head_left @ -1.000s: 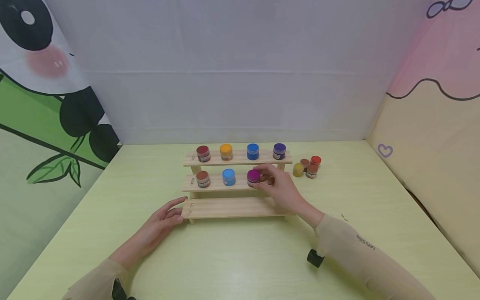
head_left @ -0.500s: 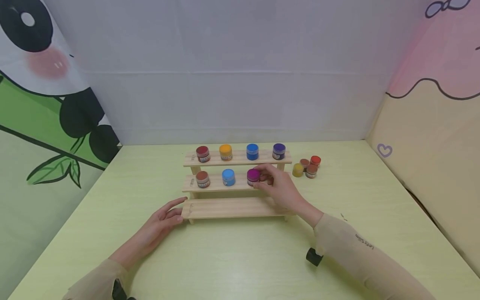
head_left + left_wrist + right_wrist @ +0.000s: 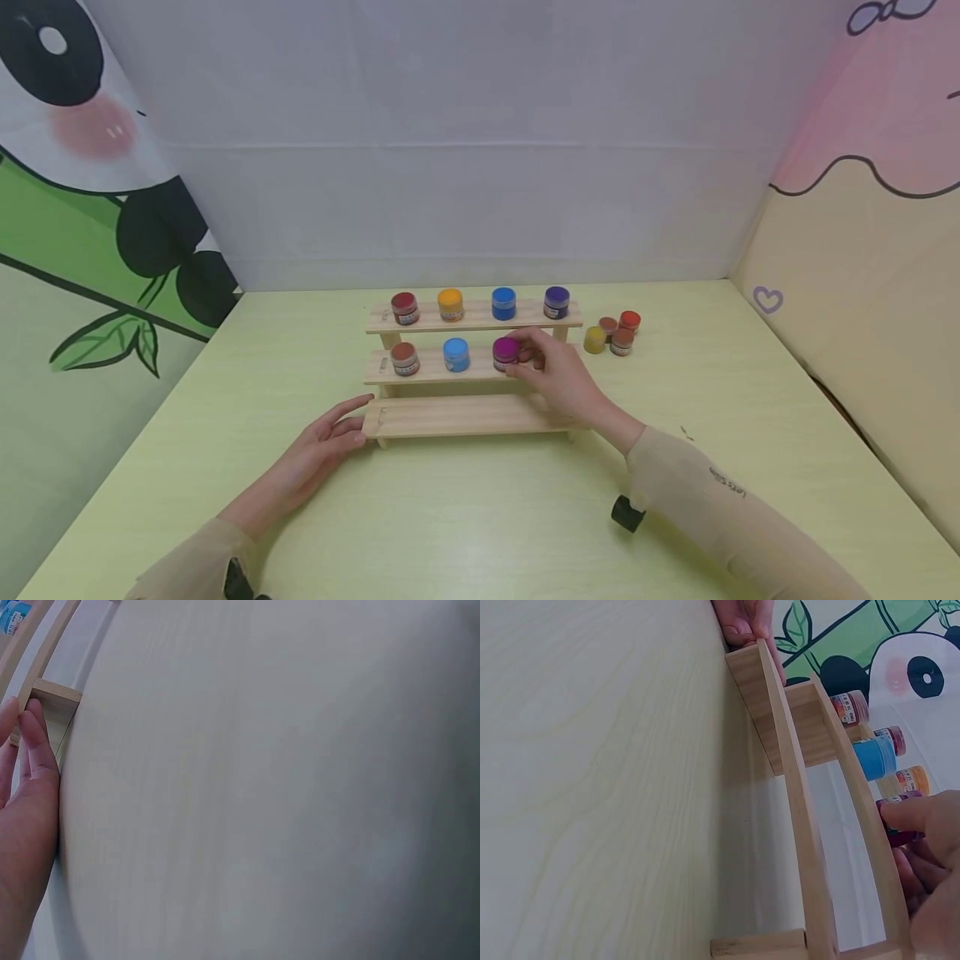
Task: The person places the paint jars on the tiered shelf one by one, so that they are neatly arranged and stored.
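Observation:
A three-tier wooden stand (image 3: 465, 417) is on the table. My right hand (image 3: 561, 379) pinches a purple-lidded paint jar (image 3: 506, 352) between thumb and fingers on the middle tier; the right wrist view shows this purple jar (image 3: 897, 825) at the board's edge. My left hand (image 3: 315, 454) grips the left end of the lowest tier, thumb at the front; part of its grip is hidden in the left wrist view. Left of the purple jar stand a light blue jar (image 3: 456, 355) and a brownish-red jar (image 3: 405, 359). The lowest tier bears no jars.
On the top tier are a dark red jar (image 3: 405, 308), an orange-yellow jar (image 3: 451, 305), a blue jar (image 3: 504, 303) and a violet jar (image 3: 557, 302). Right of the stand, a yellow jar (image 3: 595, 339) and several reddish jars (image 3: 622, 342) cluster on the table. A grey-white wall rises behind.
Both hands hold their places on the stand and the purple jar. Only a very slight shift of the head view shows.

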`<state>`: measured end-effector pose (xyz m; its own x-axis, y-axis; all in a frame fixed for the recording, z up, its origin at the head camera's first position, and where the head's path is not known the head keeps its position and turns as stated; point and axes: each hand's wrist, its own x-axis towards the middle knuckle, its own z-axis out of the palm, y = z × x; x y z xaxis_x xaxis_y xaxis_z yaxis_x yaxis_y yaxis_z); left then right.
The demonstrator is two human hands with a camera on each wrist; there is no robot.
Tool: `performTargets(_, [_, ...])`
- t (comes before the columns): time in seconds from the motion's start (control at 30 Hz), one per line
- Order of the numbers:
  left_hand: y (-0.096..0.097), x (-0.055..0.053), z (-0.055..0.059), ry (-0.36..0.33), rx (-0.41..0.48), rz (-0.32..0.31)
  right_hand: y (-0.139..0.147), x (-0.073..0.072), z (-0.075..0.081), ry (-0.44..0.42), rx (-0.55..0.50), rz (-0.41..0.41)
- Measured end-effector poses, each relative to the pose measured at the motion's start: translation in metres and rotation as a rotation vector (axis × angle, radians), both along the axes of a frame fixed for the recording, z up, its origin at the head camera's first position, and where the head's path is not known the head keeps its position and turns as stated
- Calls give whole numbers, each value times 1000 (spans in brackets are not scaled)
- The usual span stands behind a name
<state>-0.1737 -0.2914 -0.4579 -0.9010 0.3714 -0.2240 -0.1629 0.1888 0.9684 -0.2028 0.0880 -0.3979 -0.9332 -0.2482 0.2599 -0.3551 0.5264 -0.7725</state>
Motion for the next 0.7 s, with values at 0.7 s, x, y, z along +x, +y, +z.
performTargets(0.7, [1,0,-1,-5,-9,4,26,13,16,104,-51,17])
